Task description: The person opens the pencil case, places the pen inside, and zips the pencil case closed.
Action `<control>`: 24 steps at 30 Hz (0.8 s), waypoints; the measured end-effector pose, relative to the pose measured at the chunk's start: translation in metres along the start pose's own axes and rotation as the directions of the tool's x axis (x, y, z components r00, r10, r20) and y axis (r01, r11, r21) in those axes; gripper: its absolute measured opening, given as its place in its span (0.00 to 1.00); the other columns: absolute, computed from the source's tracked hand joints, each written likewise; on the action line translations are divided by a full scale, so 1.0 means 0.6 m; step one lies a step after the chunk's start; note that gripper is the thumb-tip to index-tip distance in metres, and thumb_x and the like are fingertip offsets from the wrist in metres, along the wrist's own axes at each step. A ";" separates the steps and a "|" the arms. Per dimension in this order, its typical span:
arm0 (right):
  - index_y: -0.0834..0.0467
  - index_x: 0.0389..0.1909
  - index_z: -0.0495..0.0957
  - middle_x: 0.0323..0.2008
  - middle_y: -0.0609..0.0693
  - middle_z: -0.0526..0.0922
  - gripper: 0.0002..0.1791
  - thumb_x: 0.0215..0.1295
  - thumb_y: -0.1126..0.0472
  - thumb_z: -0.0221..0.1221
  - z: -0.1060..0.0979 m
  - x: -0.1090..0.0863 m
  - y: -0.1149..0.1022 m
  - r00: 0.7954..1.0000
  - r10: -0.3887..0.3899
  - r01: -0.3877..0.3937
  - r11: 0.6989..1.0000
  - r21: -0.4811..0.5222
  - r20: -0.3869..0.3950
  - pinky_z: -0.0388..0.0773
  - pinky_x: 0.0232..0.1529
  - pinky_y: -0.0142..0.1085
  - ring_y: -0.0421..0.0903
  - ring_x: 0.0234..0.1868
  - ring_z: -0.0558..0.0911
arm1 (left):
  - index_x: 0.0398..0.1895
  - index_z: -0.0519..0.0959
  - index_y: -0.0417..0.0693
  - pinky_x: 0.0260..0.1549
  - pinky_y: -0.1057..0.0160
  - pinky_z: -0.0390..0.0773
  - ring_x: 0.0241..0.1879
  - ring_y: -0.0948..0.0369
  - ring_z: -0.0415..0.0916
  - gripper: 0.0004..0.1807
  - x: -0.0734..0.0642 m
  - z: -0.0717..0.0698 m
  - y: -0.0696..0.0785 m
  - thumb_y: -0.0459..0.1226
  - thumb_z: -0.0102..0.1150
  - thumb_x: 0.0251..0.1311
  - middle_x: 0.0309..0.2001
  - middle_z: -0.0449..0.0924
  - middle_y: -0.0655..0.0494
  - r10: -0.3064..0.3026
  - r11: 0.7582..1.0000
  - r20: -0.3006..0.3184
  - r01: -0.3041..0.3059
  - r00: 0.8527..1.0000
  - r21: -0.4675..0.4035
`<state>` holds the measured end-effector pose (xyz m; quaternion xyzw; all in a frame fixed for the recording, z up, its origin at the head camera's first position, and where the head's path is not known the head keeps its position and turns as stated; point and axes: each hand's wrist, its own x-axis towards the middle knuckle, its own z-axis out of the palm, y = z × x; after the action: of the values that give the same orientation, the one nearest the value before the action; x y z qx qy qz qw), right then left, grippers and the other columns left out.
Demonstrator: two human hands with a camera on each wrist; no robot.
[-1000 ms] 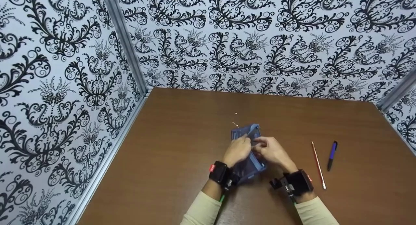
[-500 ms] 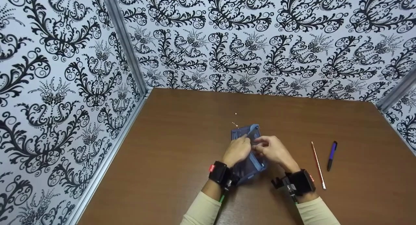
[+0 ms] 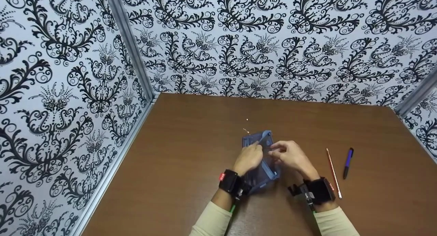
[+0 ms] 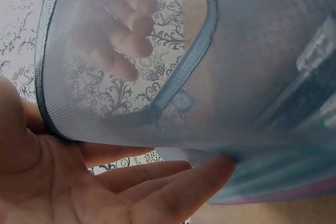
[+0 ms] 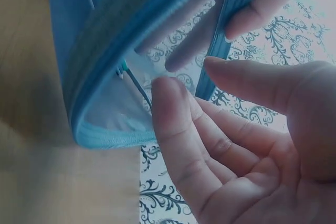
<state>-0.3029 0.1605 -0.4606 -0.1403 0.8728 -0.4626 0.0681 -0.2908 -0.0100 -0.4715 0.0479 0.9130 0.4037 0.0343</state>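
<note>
A blue see-through mesh zip pouch (image 3: 259, 181) is upright on the table between my hands, its zipped mouth spread apart. My left hand (image 3: 249, 157) grips the rim, its thumb on the zip edge (image 5: 223, 45) and its fingers behind the mesh. My right hand (image 3: 290, 156) is at the mouth, thumb and forefinger parted with nothing between them. In the right wrist view a thin dark stick (image 5: 137, 87) with a green end shows inside the pouch. Through the mesh (image 4: 252, 66) in the left wrist view, more long items appear blurred.
To the right on the brown table (image 3: 184, 144) lie a red-and-white pencil (image 3: 334, 173) and a blue pen (image 3: 348, 163) with black ends. Small white bits (image 3: 246, 130) lie beyond the pouch. Patterned walls (image 3: 252, 52) stand at the back and sides.
My right hand has drawn back slightly to the right from the pouch mouth, and its thumb and forefinger show more plainly. My left hand and the pouch stay nearly in place.
</note>
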 end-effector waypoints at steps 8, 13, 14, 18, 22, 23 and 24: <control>0.70 0.44 0.82 0.33 0.60 0.87 0.13 0.63 0.65 0.64 -0.020 0.000 0.008 0.997 -0.035 0.029 0.995 -0.091 -0.062 0.85 0.32 0.46 0.59 0.33 0.86 | 0.61 0.76 0.33 0.66 0.54 0.68 0.66 0.45 0.70 0.26 -0.002 -0.002 0.001 0.38 0.31 0.72 0.67 0.73 0.45 0.055 0.998 -0.005 -0.054 0.998 0.029; 0.71 0.43 0.81 0.33 0.60 0.87 0.13 0.62 0.66 0.64 -0.033 -0.002 0.015 0.995 -0.051 0.040 0.992 -0.120 -0.087 0.84 0.31 0.41 0.58 0.32 0.86 | 0.49 0.80 0.32 0.63 0.53 0.72 0.63 0.44 0.72 0.24 -0.002 -0.001 -0.002 0.36 0.31 0.71 0.65 0.74 0.44 0.113 0.990 -0.013 -0.111 0.994 0.081; 0.72 0.43 0.81 0.32 0.61 0.87 0.13 0.62 0.66 0.64 -0.035 -0.002 0.017 0.995 -0.048 0.038 0.993 -0.114 -0.091 0.85 0.31 0.42 0.58 0.32 0.86 | 0.44 0.81 0.33 0.62 0.53 0.72 0.63 0.44 0.73 0.24 -0.002 -0.001 -0.003 0.35 0.31 0.71 0.65 0.74 0.43 0.131 0.987 -0.015 -0.129 0.991 0.095; 0.71 0.43 0.81 0.32 0.59 0.87 0.12 0.62 0.66 0.64 -0.047 -0.002 0.021 0.993 -0.029 0.014 0.991 -0.130 -0.117 0.85 0.30 0.42 0.57 0.30 0.86 | 0.30 0.77 0.37 0.62 0.52 0.72 0.62 0.43 0.73 0.21 -0.002 -0.001 -0.005 0.33 0.31 0.70 0.64 0.75 0.40 0.184 0.974 -0.012 -0.181 0.983 0.137; 0.70 0.41 0.81 0.33 0.61 0.87 0.11 0.61 0.66 0.65 -0.058 -0.002 0.025 0.989 -0.009 -0.012 0.989 -0.145 -0.146 0.84 0.30 0.39 0.56 0.30 0.87 | 0.40 0.80 0.33 0.64 0.53 0.70 0.64 0.44 0.71 0.24 -0.002 0.000 -0.004 0.35 0.30 0.71 0.65 0.74 0.42 0.135 0.988 -0.014 -0.134 0.991 0.072; 0.70 0.41 0.81 0.33 0.61 0.87 0.11 0.61 0.66 0.65 -0.061 -0.002 0.027 0.988 -0.009 -0.015 0.988 -0.152 -0.153 0.84 0.29 0.37 0.56 0.30 0.87 | 0.45 0.80 0.32 0.64 0.53 0.70 0.65 0.44 0.71 0.25 -0.002 0.000 -0.004 0.36 0.30 0.71 0.65 0.74 0.42 0.118 0.992 -0.016 -0.117 0.993 0.052; 0.70 0.41 0.81 0.33 0.61 0.87 0.11 0.61 0.66 0.65 -0.064 -0.002 0.028 0.987 -0.012 -0.014 0.987 -0.163 -0.158 0.83 0.28 0.35 0.54 0.30 0.87 | 0.50 0.80 0.32 0.65 0.53 0.69 0.65 0.44 0.70 0.26 -0.002 0.000 -0.004 0.37 0.29 0.71 0.65 0.74 0.43 0.100 0.995 -0.018 -0.099 0.995 0.030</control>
<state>-0.3145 0.1999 -0.4530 -0.1076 0.9105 -0.3990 -0.0130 -0.2899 -0.0116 -0.4731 0.0898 0.9154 0.3923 0.0046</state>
